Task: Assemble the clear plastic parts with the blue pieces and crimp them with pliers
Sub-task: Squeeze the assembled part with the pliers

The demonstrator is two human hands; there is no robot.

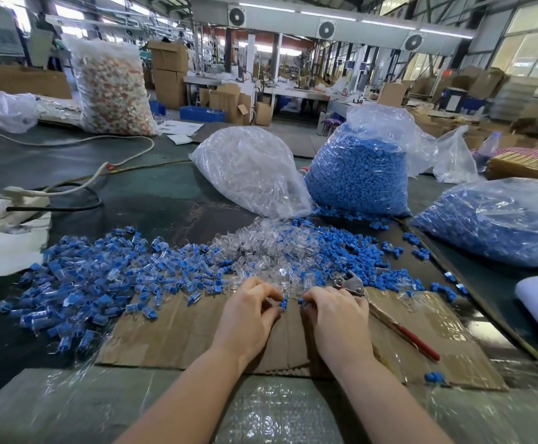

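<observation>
My left hand [252,310] pinches a small blue piece [284,303] between thumb and fingertips above the cardboard sheet [178,334]. My right hand [336,315], a few centimetres to its right, has its fingers curled round another blue piece [301,301]. Just beyond both hands lies a heap of loose clear plastic parts [261,251]. Loose blue pieces [341,248] spread to its right. Assembled clear-and-blue parts [101,277] cover the left of the table. Red-handled pliers [389,318] lie on the cardboard right beside my right hand, jaws pointing away.
A bag of clear parts [251,174] and two bags of blue pieces [360,174] [498,219] stand behind the heaps. A white power strip and cables [21,200] lie at the left. One stray blue piece [434,377] sits near the cardboard's right corner.
</observation>
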